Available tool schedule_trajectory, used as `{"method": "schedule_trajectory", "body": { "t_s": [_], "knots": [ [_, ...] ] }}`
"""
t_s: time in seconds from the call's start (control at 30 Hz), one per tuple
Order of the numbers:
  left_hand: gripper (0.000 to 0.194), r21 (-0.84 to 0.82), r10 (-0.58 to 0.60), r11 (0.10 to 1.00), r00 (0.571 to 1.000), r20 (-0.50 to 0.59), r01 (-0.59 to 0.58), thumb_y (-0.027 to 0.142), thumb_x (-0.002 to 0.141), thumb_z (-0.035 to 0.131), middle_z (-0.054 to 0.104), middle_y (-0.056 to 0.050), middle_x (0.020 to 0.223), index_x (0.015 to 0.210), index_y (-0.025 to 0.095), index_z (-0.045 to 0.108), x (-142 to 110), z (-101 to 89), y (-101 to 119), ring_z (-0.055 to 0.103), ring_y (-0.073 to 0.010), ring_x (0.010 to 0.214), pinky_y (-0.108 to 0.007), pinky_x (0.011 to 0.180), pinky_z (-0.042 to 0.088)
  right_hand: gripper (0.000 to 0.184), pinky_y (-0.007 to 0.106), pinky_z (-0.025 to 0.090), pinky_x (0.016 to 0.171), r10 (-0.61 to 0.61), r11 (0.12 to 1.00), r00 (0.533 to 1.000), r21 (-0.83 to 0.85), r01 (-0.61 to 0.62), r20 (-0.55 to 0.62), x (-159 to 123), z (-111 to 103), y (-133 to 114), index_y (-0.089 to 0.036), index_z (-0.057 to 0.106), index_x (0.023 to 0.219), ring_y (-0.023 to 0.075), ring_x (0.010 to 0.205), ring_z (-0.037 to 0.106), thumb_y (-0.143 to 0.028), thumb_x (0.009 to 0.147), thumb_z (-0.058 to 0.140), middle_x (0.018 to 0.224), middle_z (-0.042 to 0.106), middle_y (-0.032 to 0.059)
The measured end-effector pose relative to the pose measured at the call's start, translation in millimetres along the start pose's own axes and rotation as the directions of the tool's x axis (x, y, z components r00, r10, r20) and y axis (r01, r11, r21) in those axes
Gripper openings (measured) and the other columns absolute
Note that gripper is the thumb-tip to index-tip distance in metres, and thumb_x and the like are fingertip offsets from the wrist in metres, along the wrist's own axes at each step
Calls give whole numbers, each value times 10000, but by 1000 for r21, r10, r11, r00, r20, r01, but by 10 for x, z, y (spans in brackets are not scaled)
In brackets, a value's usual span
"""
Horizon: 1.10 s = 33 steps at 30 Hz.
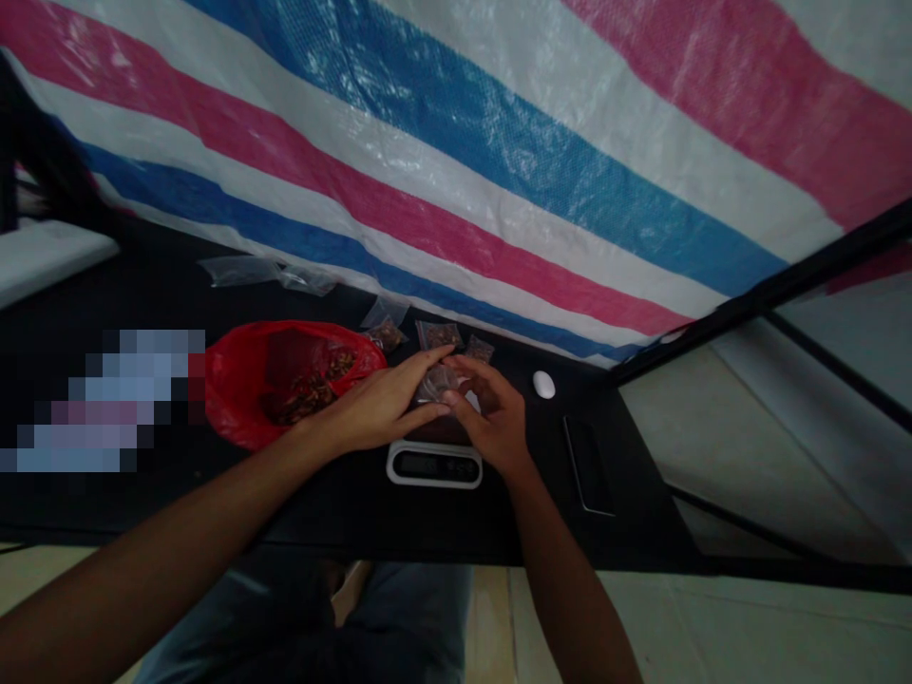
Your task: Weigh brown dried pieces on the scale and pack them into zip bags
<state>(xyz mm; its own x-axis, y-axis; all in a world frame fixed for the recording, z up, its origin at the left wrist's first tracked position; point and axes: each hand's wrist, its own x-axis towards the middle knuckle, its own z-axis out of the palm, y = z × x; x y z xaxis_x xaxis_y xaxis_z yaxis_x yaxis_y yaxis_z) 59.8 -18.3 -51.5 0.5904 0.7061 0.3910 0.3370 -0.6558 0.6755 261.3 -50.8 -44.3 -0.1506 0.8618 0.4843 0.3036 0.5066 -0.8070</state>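
Observation:
Between my two hands is a small clear plastic bag [436, 383]. My left hand [377, 407] closes on it from the left, thumb below and fingers stretched along the top. From the right, my right hand [497, 415] grips the bag with thumb and fingers curled around its edge. What is inside the bag is hard to make out. Just below the hands sits a small digital scale [434, 465] with a white rim and dark display. Near my left wrist, an open red plastic bag [235, 385] contains small brown dried pieces [310, 394].
Behind my hands lie several small filled bags [440, 334]. Flat clear bags [246, 272] rest farther back on the black table [320, 508]. To the right are a white oval object [543, 384] and a dark phone-like slab [589, 465]. A striped tarp [456, 190] hangs behind.

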Motion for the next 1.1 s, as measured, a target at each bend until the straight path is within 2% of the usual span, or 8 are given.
{"method": "schedule_trajectory", "body": {
  "t_s": [0.1,0.27,0.4,0.63,0.73,0.83,0.97,1.1],
  "knots": [
    [760,-4,-9,1000,1000,-24,9,465,1001,570,460,-186,1626,1628,153,277,-3,-22,19,512,-312,1458,-421,1188,453,460,430,614,908,2,997,998,73,2,-56,-24,63,22,-289,631,1371,268,1139,709,-447,946,705,1316,721,117],
    [819,-5,-41,999,997,-72,40,497,958,626,502,-190,1584,1622,162,282,-3,-51,37,569,-332,1395,-422,1154,480,371,423,612,876,-30,999,995,-25,28,-96,-23,83,22,-275,674,1268,274,1134,702,-477,958,670,1275,727,125],
    [839,-37,-78,997,994,-82,75,505,933,657,575,-164,1509,1615,185,290,-1,-45,56,632,-322,1309,-395,1086,524,403,414,607,878,-5,1000,993,8,6,-115,-28,57,21,-264,668,1279,261,1071,700,-470,935,702,1251,711,131],
    [777,7,-121,993,990,-66,122,481,956,633,656,-148,1393,1607,196,320,-10,-49,71,736,-298,1074,-377,912,573,371,394,591,930,-9,984,999,177,3,36,-1,-19,15,-269,675,1251,254,1183,647,-412,915,738,1295,621,121],
    [787,29,-109,993,991,-77,112,493,940,651,652,-149,1385,1595,194,334,-20,-55,59,713,-316,1126,-388,916,565,350,399,576,967,26,975,998,220,-40,64,20,-58,30,-267,662,1201,254,1203,653,-404,895,765,1274,666,110],
    [782,-33,-34,999,992,-122,30,426,952,615,629,-168,1388,1608,158,283,-37,-53,0,682,-312,1158,-410,963,544,492,394,573,962,54,971,998,232,-59,30,42,-131,63,-301,580,1315,229,1121,687,-376,874,784,1224,680,80],
    [687,-155,-21,988,977,-211,-13,307,997,505,639,-160,1314,1615,148,254,-36,-35,-87,656,-286,1149,-424,994,519,517,403,545,983,44,998,987,-45,-38,157,58,-259,104,-288,579,1352,234,1142,664,-226,864,738,1247,653,77],
    [696,-309,-91,951,964,-248,10,291,962,607,668,-75,1080,1581,171,314,2,-22,-56,675,-213,923,-347,870,549,417,447,484,1057,69,949,955,-315,27,289,36,-307,108,-232,652,1216,267,1202,627,-194,819,773,1257,679,97]
  ]
}}
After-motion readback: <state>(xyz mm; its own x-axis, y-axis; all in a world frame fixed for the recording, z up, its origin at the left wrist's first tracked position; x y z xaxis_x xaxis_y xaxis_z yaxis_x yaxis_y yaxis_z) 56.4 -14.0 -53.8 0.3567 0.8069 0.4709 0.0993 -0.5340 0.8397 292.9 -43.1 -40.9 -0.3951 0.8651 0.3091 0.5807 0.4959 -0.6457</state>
